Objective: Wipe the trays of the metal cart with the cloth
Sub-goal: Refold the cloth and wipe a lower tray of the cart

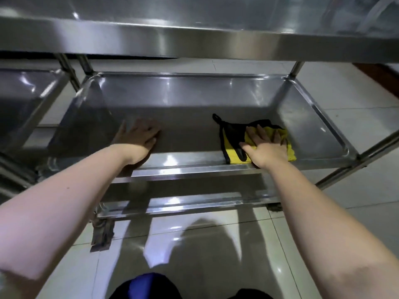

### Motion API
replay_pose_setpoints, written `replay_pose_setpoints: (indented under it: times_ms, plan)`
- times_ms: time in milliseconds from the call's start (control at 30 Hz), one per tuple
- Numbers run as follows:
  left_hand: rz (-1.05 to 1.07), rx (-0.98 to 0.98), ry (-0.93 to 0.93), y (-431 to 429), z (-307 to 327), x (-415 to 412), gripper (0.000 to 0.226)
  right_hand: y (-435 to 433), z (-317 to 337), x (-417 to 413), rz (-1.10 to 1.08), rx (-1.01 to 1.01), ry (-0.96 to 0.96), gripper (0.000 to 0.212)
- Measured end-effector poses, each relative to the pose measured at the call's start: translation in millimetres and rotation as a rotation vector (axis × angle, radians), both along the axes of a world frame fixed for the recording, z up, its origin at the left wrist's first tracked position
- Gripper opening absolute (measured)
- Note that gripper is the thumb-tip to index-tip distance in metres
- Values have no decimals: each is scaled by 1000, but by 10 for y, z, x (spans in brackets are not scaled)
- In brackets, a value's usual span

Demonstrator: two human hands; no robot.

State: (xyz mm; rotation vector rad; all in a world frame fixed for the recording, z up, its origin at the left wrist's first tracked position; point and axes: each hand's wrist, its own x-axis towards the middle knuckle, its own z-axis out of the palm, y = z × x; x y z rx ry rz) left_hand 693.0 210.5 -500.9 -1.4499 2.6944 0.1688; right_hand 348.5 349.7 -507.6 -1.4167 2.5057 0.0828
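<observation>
Right hand (266, 145) is pressing flat, fingers spread, on the yellow cloth (259, 143) | left hand (138, 137) is resting flat, fingers together, on the middle tray (323, 117)

Left hand (138, 135) and right hand (266, 146) spread flat (palms down)

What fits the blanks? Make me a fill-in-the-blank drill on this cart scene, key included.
The right hand presses a black and ____ cloth.
The left hand lies flat, holding ____.
The tray under both hands is made of ____.
Missing words: yellow; nothing; metal.
</observation>
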Motion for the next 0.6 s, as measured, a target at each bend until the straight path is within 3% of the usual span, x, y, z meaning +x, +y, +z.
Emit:
replay_pose_setpoints:
  times_ms: [100,267,400,500,600]
  plan:
    - [123,32,-18,-96,-122,421,50,-8,4,28,-25,5,13,68]
    - [134,-2,54,-135,-266,486,51,-115,34,420,-83,24,18,73]
    - [140,-2,66,-171,-292,505,50,-432,6,1429,15,-41,0,72]
    - [187,2,186,-194,-297,517,50,-668,-13,2322,111,-33,-45,72]
    - [194,14,306,-196,-301,550,50,-771,2,2651,170,8,-73,73]
